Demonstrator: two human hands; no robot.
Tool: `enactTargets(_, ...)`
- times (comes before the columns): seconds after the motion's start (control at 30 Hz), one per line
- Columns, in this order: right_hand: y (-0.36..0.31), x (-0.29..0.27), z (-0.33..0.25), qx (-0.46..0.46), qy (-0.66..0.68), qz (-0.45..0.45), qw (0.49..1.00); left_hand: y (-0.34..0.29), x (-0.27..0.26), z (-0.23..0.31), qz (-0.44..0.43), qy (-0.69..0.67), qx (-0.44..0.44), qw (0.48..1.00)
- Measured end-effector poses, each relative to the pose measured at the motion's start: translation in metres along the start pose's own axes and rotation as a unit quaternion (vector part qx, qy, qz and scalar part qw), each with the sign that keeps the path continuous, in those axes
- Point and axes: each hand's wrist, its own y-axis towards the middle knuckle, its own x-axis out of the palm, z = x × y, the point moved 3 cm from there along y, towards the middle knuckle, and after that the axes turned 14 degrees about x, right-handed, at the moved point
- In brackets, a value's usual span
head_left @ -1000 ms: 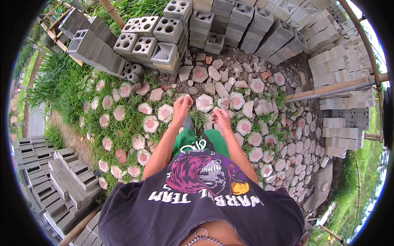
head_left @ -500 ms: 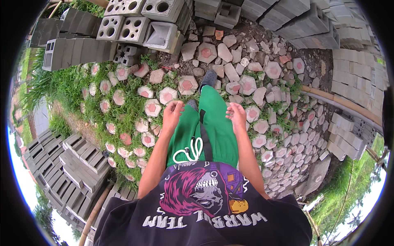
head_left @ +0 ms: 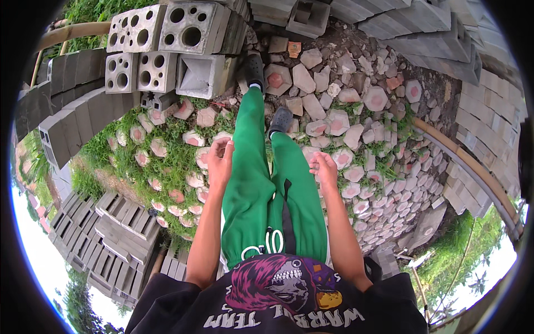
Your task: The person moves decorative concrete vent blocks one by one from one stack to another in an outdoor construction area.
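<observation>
My left hand (head_left: 221, 159) hangs beside my left thigh, over grass and pavers. Its fingers are loosely curled and a little apart, with nothing visible in them. To the right of my other thigh, my right hand (head_left: 324, 168) is likewise half curled and holds nothing that I can see. Between the hands are my green trousers (head_left: 278, 195) with a white drawcord. My left foot, in a dark clog (head_left: 254, 69), is out in front near the stacked blocks. The right clog (head_left: 281, 120) stands farther back on hexagonal pavers (head_left: 337, 122).
Grey hollow blocks with round holes (head_left: 192, 33) are stacked ahead on the left. More blocks (head_left: 434, 39) line the front right. Bamboo poles (head_left: 461, 156) run along the right side. Flat grey blocks (head_left: 105, 239) lie at the left. Broken stones and grass make the ground uneven.
My left foot has stepped forward toward the block stack, ahead of the right one. The stack is nearer. Both hands remain loosely curled, and the left has dropped slightly.
</observation>
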Motion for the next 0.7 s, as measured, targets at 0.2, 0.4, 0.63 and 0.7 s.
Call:
enactTargets(0.2, 0.011, 0.052, -0.096, 0.001, 0.025, 0.036, 0.999, 0.152, 0.051, 0.042, -0.045, -0.028, -0.013, 0.999)
enactTargets(0.4, 0.070, 0.122, -0.184, 0.022, 0.041, 0.055, 0.997, 0.295, 0.108, 0.099, -0.061, -0.037, 0.086, 0.994)
enactTargets(0.63, 0.207, 0.218, -0.384, -0.158, -0.052, 0.110, 0.980, 0.469, 0.181, 0.143, 0.007, 0.167, 0.400, 0.901)
enactTargets(0.7, 0.232, 0.239, -0.427, -0.187, -0.089, 0.135, 0.969, 0.508, 0.193, 0.135, 0.027, 0.188, 0.427, 0.884)
